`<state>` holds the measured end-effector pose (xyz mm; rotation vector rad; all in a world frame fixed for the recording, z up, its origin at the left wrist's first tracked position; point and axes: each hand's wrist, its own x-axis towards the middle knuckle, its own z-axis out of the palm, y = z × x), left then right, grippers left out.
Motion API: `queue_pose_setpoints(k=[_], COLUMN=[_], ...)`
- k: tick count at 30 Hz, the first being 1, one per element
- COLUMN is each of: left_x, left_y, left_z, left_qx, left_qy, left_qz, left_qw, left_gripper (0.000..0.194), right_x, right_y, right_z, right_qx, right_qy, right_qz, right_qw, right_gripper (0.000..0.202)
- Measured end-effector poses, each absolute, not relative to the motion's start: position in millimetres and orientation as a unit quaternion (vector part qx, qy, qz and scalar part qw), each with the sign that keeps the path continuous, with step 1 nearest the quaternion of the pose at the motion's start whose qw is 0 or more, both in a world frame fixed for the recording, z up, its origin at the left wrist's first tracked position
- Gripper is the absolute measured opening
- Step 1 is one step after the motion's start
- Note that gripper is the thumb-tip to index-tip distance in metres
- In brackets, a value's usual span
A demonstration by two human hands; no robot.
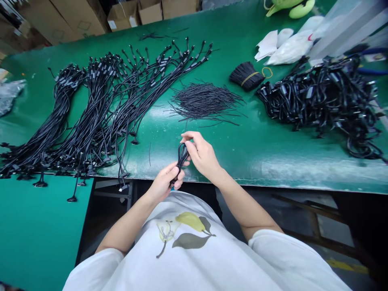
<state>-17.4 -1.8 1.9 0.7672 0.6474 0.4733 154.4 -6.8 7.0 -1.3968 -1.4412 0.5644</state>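
A black cable (181,155), folded into a looped bundle, is held just above the table's front edge. My left hand (168,180) is wrapped round its lower part. At the upper loop, my right hand (201,155) has its thumb and fingers pinched together; whether a twist tie is between them is too small to tell. Beyond my hands lies a loose pile of thin black twist ties (206,101). One single tie (149,154) rests on the table to the left of my hands.
Straight black cables (97,97) spread across the left, some ends hanging over the edge. On the right lies a heap of coiled cables (321,97). A banded bundle of ties (247,76) sits on the green table (242,149). Cardboard boxes (124,16) stand behind.
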Motion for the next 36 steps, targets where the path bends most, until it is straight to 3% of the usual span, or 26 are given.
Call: queue_pose_setpoints(k=[9,15,18,22,28,32,36], left_x=[-14,-9,-6,-2,-2,-9,-16], left_y=[-11,-11,-5,2,3,6,13], left_z=[-2,-5,-4,-10,-23,-27,-22], left_qx=[0.309,0.298,0.288,0.319,0.331,0.331,0.400], left_qy=[0.307,0.319,0.332,0.345,0.349,0.358,0.362], left_qz=[0.156,0.144,0.216,0.294,0.247,0.236,0.334], left_qw=[0.886,0.888,0.872,0.832,0.841,0.841,0.773], left_gripper=[0.042,0.041,0.039,0.037,0.041,0.040,0.044], right_x=[147,155,160,147,132,135,133], right_y=[-6,-8,-15,-30,-43,-41,-42], right_z=[7,-6,-15,-21,-17,-19,-21], right_qx=[-0.482,-0.448,-0.417,-0.508,-0.592,-0.594,-0.628], right_qy=[-0.649,-0.518,-0.454,-0.475,-0.595,-0.685,-0.700], right_qz=[0.250,0.487,0.552,0.482,0.342,0.219,0.126], right_qw=[0.533,0.541,0.562,0.533,0.422,0.361,0.315], right_gripper=[0.042,0.056,0.057,0.054,0.037,0.041,0.043])
